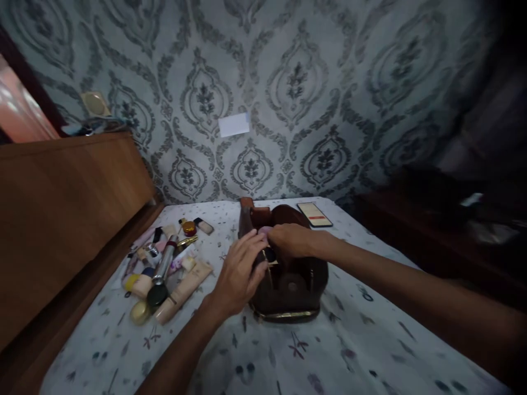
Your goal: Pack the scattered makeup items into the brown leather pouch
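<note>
A dark brown bag [284, 302] with a gold-coloured zip stands open on the patterned sheet. My left hand [241, 271] grips its left rim, fingers over the edge and thumb toward the inside. From the right, my right hand [290, 240] reaches into the opening, its fingers curled. At those fingertips shows a small pinkish-purple item [265, 232], partly covered by both hands, its kind unclear. Just below it, a small dark item with a pale edge [269, 255] sits inside the bag's left wall. Shadow hides most of the bag's inside.
Left of the bag lies a pile of cosmetics, including a beige tube [185, 291], a silver cylinder [166, 262] and an amber-coloured jar [189, 228]. A phone [314, 214] lies behind the bag at right. A wooden cabinet [74, 203] borders the left side; a papered wall stands behind.
</note>
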`<state>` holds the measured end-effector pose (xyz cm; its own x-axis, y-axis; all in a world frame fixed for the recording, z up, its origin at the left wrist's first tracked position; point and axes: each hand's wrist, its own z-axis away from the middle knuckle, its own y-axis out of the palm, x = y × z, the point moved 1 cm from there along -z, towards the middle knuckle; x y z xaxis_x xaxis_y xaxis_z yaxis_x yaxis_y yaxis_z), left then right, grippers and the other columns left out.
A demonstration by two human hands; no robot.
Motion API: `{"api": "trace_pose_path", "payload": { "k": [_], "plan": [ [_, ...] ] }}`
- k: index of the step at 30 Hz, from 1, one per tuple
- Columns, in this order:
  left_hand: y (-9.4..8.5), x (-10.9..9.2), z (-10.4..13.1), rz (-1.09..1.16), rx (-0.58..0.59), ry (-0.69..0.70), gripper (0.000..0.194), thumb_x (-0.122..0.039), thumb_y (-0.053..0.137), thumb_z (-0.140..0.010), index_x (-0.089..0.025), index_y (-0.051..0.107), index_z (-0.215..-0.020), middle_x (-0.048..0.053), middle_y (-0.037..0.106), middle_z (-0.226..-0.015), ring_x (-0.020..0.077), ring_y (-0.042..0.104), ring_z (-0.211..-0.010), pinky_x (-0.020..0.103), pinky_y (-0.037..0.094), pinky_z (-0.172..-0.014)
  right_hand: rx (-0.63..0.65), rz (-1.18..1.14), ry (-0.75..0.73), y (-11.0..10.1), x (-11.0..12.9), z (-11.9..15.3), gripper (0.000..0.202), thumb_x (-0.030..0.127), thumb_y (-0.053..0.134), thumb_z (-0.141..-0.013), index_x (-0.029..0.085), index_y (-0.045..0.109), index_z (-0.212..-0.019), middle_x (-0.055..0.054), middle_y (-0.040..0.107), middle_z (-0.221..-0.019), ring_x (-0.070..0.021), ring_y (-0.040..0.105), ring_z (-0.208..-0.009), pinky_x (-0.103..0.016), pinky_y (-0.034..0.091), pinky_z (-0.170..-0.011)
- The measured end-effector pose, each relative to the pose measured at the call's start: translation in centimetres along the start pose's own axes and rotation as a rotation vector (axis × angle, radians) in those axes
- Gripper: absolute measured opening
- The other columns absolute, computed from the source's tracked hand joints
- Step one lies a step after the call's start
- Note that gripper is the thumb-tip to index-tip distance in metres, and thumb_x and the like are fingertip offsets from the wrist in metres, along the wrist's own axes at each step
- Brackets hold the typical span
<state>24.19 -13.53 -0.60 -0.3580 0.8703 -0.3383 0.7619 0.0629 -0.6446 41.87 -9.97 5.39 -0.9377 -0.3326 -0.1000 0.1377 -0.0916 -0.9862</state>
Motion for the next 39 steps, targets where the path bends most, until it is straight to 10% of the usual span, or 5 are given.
{"api": "trace_pose_path", "payload": {
  "k": [9,14,22,28,39],
  "plan": [
    [-2.8,3.8,3.2,-0.250,0.140,-0.250,0.033,-0.022,0.047,-0.099,-0.020,0.048,-0.132,0.013,0.058,-0.138,0.0229,0.052,-0.133,0.042,0.044,-0.112,-0.530,-0.270,-0.013,-0.8,4.3,6.3,0.035,0.041,0.047,-0.100,0.024,0.059,-0.071,-0.007,0.067,-0.076,-0.0194,0.064,-0.068,-0.031,0.042,-0.060],
    [-5.9,12.2,1.5,-0.488,0.244,-0.544,0.027,-0.024,0.059,-0.096,-0.016,0.059,-0.122,0.012,0.061,-0.126,0.0269,0.059,-0.118,0.048,0.051,-0.100,-0.384,-0.365,-0.557,2.7,12.0,7.3,0.029,0.032,0.048,-0.102,0.023,0.062,-0.078,-0.003,0.067,-0.075,-0.0169,0.062,-0.065,-0.030,0.041,-0.061],
    [-6.8,21.5,-1.3,-0.675,0.416,-0.862,0.038,-0.036,0.063,-0.096,-0.017,0.059,-0.128,0.011,0.061,-0.130,0.0253,0.063,-0.112,0.048,0.055,-0.094,-0.237,-1.180,-0.335,9.6,17.7,1.3,0.021,0.019,0.055,-0.086,0.018,0.067,-0.103,-0.002,0.067,-0.080,-0.0175,0.066,-0.077,-0.029,0.049,-0.074],
    [-6.1,24.0,-1.4,-0.668,0.464,-0.934,0.038,-0.036,0.064,-0.096,-0.017,0.059,-0.128,0.011,0.061,-0.130,0.0249,0.063,-0.111,0.047,0.056,-0.092,-0.019,-1.935,-0.054,13.2,17.5,-1.8,0.037,0.050,0.065,-0.076,0.018,0.059,-0.094,0.005,0.058,-0.069,-0.0090,0.052,-0.050,-0.021,0.038,-0.047],
    [-7.3,23.4,-1.6,-0.487,0.414,-0.911,0.037,-0.036,0.064,-0.095,-0.017,0.059,-0.127,0.010,0.061,-0.129,0.0249,0.063,-0.111,0.047,0.056,-0.093,-0.092,-2.153,-0.064,15.5,16.7,-1.9,0.055,0.061,0.081,-0.070,0.016,0.064,-0.097,0.000,0.064,-0.073,-0.0109,0.058,-0.062,-0.022,0.042,-0.055]
  ]
}}
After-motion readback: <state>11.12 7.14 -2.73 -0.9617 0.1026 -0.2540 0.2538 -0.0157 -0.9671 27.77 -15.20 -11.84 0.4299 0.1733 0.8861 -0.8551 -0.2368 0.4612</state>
